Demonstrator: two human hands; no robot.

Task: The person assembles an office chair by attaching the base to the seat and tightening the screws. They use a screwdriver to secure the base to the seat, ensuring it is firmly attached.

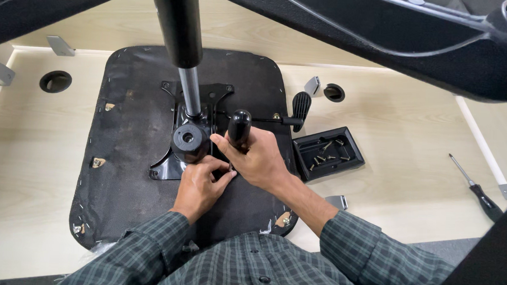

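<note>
While right hand (258,157) grips black screwdriver handle (238,128) upright, left hand (200,183) pinches near its tip, both just beside metal mechanism plate (173,164) at centre of upturned seat base (130,146). Handle smooth, rigid; firm wrap best. Seat likely heavy, stiff. Screw tray (329,153) right of plate, on surface (23,163).

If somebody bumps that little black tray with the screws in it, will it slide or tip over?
The black tray would probably slide rather than tip: it looks low, wide and flat-bottomed on the smooth wooden table. It seems light plastic, so a small push may move it. The loose screws inside would likely rattle and shift.
</note>
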